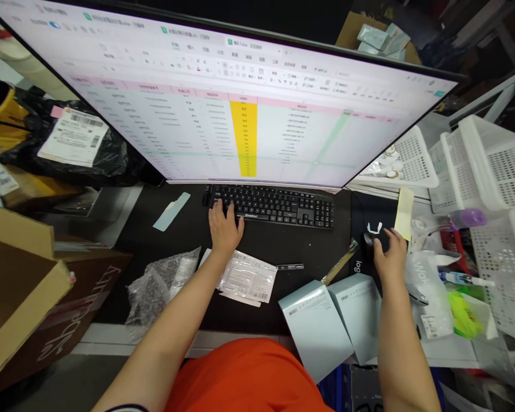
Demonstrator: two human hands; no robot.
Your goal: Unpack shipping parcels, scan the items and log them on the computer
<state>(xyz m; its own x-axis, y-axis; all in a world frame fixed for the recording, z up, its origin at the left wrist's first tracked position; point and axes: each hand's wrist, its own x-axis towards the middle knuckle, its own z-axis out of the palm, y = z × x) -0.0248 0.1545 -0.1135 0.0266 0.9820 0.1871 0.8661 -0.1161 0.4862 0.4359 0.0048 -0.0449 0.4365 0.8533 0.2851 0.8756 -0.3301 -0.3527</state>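
Note:
My left hand (224, 227) rests at the left end of a black keyboard (274, 205), fingers spread over the keys and nothing held. On the right, my right hand (390, 254) curls over a dark computer mouse (368, 244), which it partly hides, on a black mouse pad (357, 217). Behind the keyboard a large monitor (189, 137) shows a spreadsheet with one yellow column. Below my left wrist lie a clear-wrapped printed packet (249, 277) and crumpled bubble wrap (158, 289). A dark pen-like item (290, 266) lies beside the packet.
Two pale blue boxes (315, 326) sit at the desk's front edge. An open cardboard box (64, 309) and a black plastic parcel (115, 149) stand left. White perforated baskets (498, 269), a purple-capped bottle (467, 218) and plastic bags crowd the right.

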